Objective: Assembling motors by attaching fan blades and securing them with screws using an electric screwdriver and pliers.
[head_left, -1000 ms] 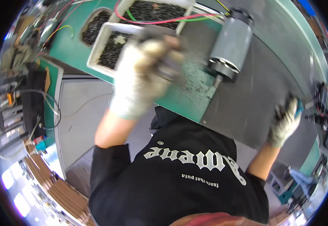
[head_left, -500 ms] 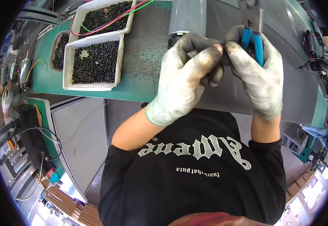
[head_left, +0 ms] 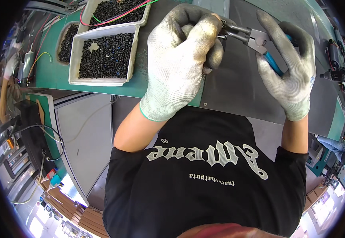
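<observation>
Holding pliers (head_left: 256,42) in a loose right hand (head_left: 292,71), left hand (head_left: 180,59) pinched.

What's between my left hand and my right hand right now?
In the head view, blue-handled pliers reach from your right hand toward your left hand, above the dark work surface.

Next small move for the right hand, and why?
I'd probably close the right hand around the blue-handled pliers: their nose reaches the pinched fingertips of the left hand, yet the right thumb and index finger are spread apart, so the grip looks loose. What sits at the nose is too small to tell.
</observation>
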Tool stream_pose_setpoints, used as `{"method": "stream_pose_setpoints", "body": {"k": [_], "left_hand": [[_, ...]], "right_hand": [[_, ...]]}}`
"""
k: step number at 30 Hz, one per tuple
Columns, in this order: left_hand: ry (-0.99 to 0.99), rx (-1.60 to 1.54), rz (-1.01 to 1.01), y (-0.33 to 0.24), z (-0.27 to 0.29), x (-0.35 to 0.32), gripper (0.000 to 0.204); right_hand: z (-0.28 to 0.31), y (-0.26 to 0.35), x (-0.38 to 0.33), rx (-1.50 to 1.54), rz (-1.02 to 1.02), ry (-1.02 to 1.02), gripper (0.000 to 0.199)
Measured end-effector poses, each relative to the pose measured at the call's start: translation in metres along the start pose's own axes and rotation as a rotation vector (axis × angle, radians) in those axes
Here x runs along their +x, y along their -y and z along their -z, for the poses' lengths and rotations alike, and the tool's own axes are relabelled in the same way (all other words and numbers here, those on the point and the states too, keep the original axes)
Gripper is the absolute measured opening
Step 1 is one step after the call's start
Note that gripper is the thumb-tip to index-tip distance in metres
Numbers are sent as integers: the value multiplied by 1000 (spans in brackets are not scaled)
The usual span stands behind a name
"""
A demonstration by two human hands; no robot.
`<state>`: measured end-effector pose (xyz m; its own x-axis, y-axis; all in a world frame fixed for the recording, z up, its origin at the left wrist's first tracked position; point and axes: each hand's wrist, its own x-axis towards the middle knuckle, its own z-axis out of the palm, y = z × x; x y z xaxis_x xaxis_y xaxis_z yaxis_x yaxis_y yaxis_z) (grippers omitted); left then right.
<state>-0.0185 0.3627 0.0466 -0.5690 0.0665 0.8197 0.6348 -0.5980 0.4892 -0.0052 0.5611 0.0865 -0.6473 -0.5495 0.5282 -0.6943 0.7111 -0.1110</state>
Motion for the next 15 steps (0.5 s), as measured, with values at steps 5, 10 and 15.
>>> {"method": "stream_pose_setpoints", "body": {"k": [5,10,15], "left_hand": [[-757,101,872,-32,-33,-12,13],[-456,128,531,-10,-9,-22,13],[-478,114,522,-21,-25,-16,14]], "right_hand": [[1,-3,-1,1,19,-45,52],[-1,-2,5,-17,42,2,51],[-3,-5,3,19,35,-27,51]]}}
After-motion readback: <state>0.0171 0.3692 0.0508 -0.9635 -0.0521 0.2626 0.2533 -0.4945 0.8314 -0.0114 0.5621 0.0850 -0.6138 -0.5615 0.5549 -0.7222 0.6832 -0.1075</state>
